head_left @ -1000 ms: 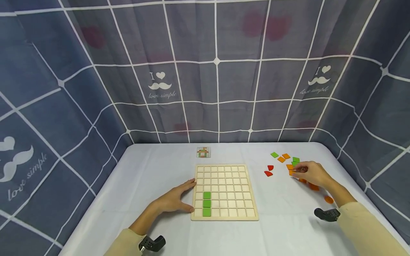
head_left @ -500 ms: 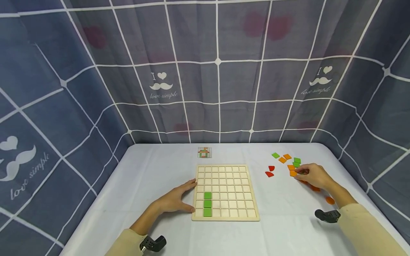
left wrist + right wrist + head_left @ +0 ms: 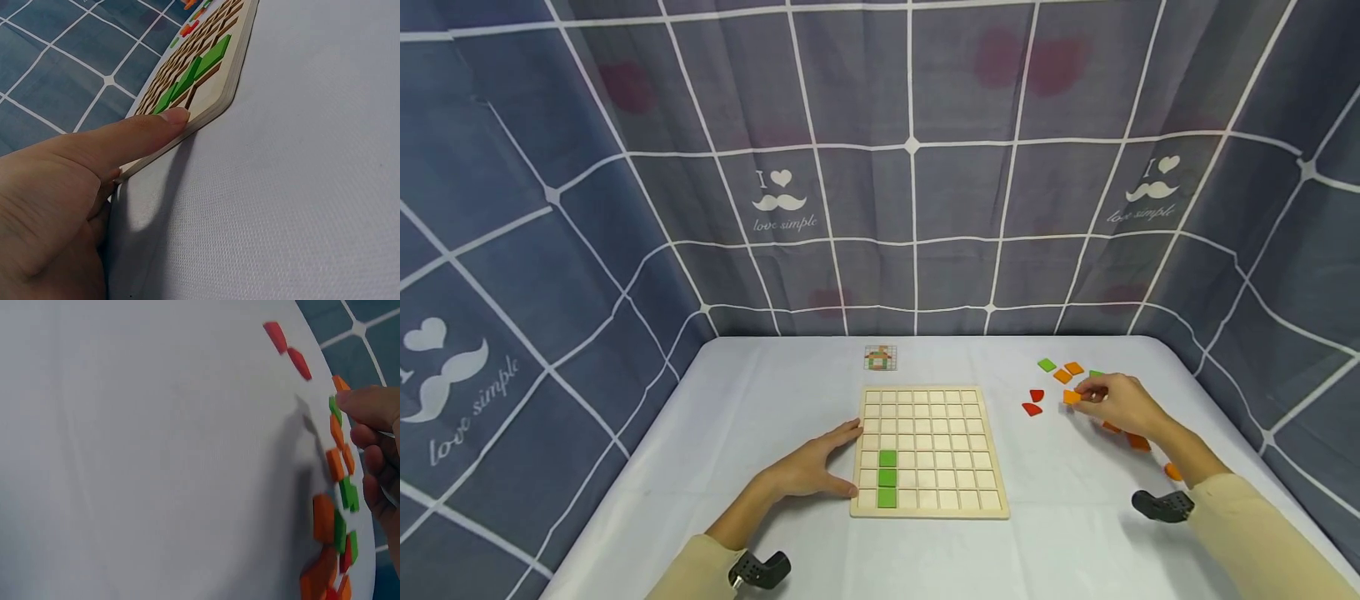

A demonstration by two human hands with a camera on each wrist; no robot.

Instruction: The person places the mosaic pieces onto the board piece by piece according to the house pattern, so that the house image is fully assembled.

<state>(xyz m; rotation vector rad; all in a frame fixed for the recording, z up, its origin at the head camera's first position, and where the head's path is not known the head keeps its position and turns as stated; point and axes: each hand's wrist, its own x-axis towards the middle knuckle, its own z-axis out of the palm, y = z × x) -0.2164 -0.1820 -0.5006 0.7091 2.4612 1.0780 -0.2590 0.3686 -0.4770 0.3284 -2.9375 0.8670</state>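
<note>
A pale wooden grid board [image 3: 929,514] lies on the white table. Three green square tiles [image 3: 887,477] stand in one column at its lower left. My left hand [image 3: 802,468] rests at the board's left edge with thumb and fingers spread; in the left wrist view the thumb [image 3: 174,117] touches the rim near a corner. Over the right side of the table, my right hand [image 3: 1122,407] pinches an orange square tile [image 3: 1071,397] between thumb and fingertips. That tile [image 3: 340,383] pokes out past the thumb in the right wrist view.
Two red pieces [image 3: 1032,409] lie between board and right hand. Behind them are a green tile [image 3: 1047,365] and two orange tiles [image 3: 1074,367]. More orange pieces [image 3: 1138,442] lie under the right forearm. A small pattern card [image 3: 880,358] sits beyond the board.
My right hand has picked an orange tile from the loose pieces and moved slightly left and up with it. The left hand and the board stay put.
</note>
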